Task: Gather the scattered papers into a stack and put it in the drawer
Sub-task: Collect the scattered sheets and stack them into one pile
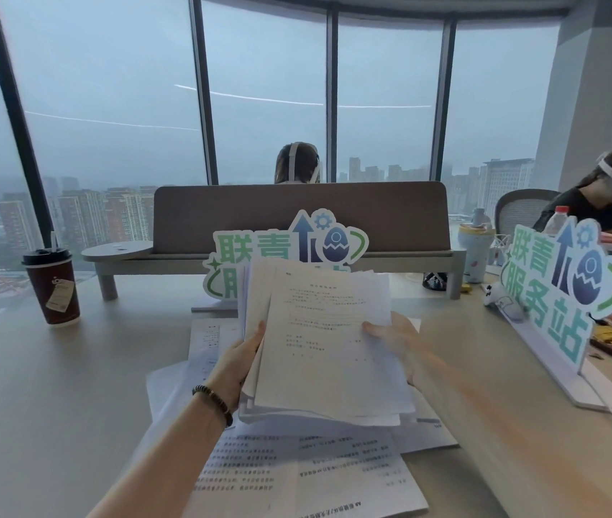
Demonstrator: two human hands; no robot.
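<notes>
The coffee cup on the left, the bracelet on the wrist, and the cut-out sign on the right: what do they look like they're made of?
The coffee cup looks like matte dark red paper with a glossy black plastic lid. The bracelet seems to be dark round beads, wood or stone; too blurred to say. The sign looks like flat printed board with a smooth finish, standing in a pale base.

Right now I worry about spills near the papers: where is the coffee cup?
The coffee cup stands upright at the far left of the desk, well apart from the papers, left of the grey riser shelf.
</notes>
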